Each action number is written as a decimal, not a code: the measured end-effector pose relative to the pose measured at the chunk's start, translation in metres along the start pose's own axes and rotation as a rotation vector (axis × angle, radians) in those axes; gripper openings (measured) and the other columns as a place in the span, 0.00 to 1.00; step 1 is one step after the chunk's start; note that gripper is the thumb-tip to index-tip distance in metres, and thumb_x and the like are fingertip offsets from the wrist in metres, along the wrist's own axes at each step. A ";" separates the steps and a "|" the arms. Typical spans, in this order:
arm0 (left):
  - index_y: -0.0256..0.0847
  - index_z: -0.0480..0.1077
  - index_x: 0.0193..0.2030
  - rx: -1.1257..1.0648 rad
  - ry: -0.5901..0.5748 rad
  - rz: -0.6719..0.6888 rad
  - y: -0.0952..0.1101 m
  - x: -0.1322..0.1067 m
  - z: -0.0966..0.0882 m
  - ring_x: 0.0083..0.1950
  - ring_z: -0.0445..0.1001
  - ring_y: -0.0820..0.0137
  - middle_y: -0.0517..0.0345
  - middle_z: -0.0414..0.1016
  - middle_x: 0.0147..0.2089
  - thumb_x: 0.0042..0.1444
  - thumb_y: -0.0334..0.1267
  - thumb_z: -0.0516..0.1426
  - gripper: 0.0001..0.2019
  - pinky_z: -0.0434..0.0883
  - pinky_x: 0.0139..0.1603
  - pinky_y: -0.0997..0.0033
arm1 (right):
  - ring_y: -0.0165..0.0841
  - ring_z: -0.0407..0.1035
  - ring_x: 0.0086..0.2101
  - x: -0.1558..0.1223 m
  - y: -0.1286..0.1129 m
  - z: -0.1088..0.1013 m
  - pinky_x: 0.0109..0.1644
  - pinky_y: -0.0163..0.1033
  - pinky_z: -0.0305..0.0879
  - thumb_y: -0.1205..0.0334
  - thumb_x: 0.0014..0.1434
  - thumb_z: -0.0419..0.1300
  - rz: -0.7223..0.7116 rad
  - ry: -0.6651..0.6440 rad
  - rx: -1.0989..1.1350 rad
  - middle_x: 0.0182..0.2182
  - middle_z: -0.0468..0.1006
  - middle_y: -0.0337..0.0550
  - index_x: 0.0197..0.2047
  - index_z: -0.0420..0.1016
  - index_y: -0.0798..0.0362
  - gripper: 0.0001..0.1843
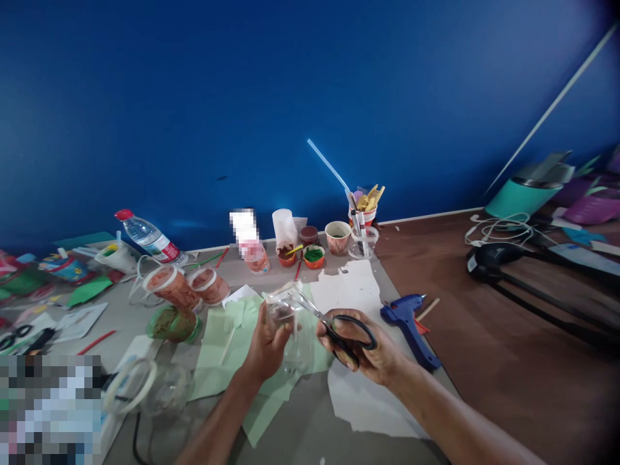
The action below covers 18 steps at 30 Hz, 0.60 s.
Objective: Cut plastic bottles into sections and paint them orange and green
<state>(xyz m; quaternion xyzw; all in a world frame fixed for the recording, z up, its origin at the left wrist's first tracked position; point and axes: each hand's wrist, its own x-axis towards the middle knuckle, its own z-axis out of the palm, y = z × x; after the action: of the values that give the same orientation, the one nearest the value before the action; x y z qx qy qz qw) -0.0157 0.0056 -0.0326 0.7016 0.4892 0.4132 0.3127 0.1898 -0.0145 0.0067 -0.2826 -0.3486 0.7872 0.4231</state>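
My left hand is closed around a clear plastic container, thumb at its front. The see-through wall blurs into the green paper behind, so its exact shape is hard to make out. My right hand grips black-handled scissors, fingers through the loops. The scissor blades point up and left and reach the container's upper rim; whether they are apart or together I cannot tell. Beneath both hands lie pale green paper sheets and torn white paper.
A blue glue gun lies right of my right hand. Behind stand small cups of green powder and brown powder, and a utensil cup. To the left are a water bottle, brown-filled tubs and a clear jar.
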 end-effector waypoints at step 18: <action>0.42 0.70 0.40 -0.054 0.051 -0.033 -0.002 -0.003 0.003 0.43 0.74 0.63 0.55 0.77 0.36 0.59 0.48 0.52 0.13 0.62 0.60 0.54 | 0.17 0.55 0.10 0.000 0.004 0.012 0.14 0.28 0.45 0.40 0.38 0.71 -0.009 0.050 -0.047 0.20 0.70 0.35 0.28 0.75 0.60 0.29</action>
<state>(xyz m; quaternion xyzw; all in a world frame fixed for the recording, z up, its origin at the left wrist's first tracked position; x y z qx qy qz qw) -0.0144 0.0031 -0.0370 0.6740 0.4973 0.4388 0.3255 0.1790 -0.0201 0.0106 -0.3107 -0.3576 0.7695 0.4283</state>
